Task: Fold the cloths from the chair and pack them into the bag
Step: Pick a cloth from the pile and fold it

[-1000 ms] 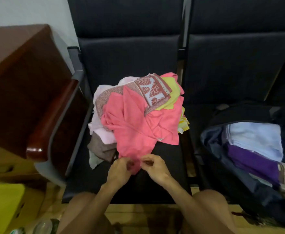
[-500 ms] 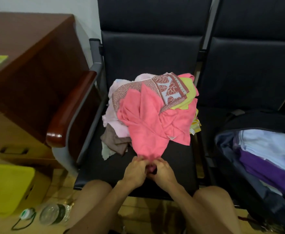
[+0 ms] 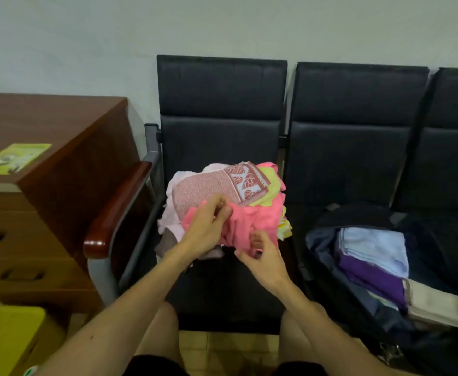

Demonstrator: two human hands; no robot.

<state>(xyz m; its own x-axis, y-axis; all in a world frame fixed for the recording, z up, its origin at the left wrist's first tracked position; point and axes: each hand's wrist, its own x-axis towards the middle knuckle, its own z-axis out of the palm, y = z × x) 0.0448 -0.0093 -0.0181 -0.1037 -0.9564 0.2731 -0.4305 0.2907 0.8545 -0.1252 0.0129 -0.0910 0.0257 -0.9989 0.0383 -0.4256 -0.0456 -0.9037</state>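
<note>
A pale bare wall stood behind a row of black padded chairs. To the left was a dark wooden table with drawers in its front and a green leaflet lying on top. A yellow box sat at the lower left, and tan floor tiles showed between the person's knees.

The first chair, with its wooden armrest, carried a loose pile of cloths, topped by a rose patterned towel. The bag lay unzipped on the next seat, just right of the pile, with a light blue cloth, a purple cloth and a beige cloth folded inside it.

The left hand had its fingers curled and pinched the upper edge of a pink cloth at the front of the pile. The right hand pinched the cloth's lower edge between thumb and bent fingers, just above the seat.

The hands hid much of the pink cloth. The lower cloths in the pile were mostly buried, the bag's far end ran out of view at the right, and the whole picture was slightly blurred.
</note>
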